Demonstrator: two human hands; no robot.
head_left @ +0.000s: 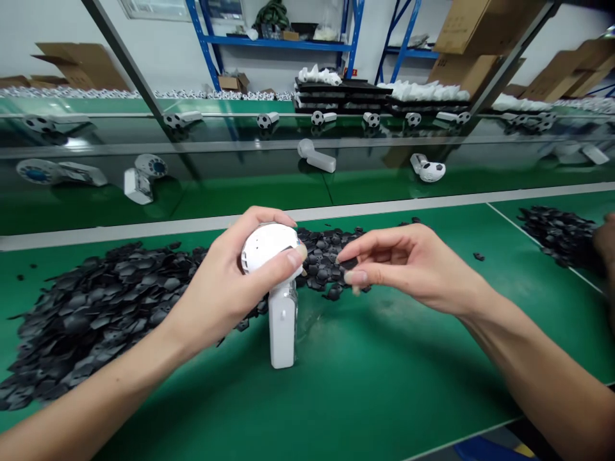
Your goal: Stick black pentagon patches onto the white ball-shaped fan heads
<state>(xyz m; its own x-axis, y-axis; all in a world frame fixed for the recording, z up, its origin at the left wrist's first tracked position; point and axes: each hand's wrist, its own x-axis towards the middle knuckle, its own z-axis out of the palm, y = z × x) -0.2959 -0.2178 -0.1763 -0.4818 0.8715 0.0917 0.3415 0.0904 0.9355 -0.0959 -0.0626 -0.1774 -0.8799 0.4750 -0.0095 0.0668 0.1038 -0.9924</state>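
Observation:
My left hand (pixel 218 288) is wrapped round the rounded head of a white handheld fan (pixel 282 326), its thumb on the near side. The fan's handle points down toward me over the green table. To the right, my right hand (pixel 413 269) is closed in a pinch on a small black plastic piece (pixel 349 263), a short gap away from the fan. Behind and between both hands lies a heap of similar thin black pieces (pixel 321 256). The side of the fan head facing right is mostly hidden from me.
A large pile of black pieces (pixel 96 314) spreads at the left. Another pile (pixel 557 234) lies at the right beside another person's hand (pixel 606 246). Beyond the white rail (pixel 365 206), several fans, including a white one (pixel 317 157), lie on the green conveyor (pixel 240 186).

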